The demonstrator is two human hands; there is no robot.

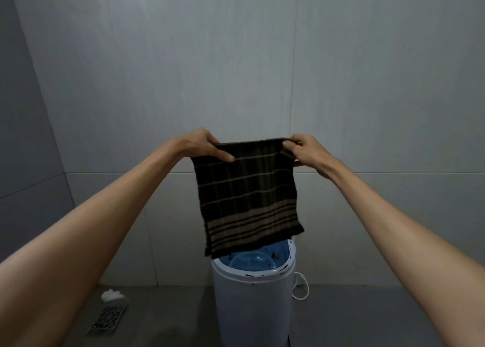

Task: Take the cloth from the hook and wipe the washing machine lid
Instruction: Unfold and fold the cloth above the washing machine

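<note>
Both top corners of the dark striped cloth [246, 199] are pinched at frame centre: our left hand [202, 145] grips the left corner, our right hand [307, 153] the right. The cloth hangs spread, its lower edge overlapping the blue washing machine lid [253, 260] at lower centre.

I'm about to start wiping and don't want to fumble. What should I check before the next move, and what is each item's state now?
1. The cloth is off the hook and hangs free: ok.
2. The left hand grips one top corner: ok.
3. The right hand grips the other top corner: ok.
4. The lid of the washing machine sits below the cloth: ok; dark specks show on it.
5. The hem is clear of the lid: cannot tell, as they overlap in view.
6. The cord is away from the lid: ok, it hangs beside the machine's body.
</note>
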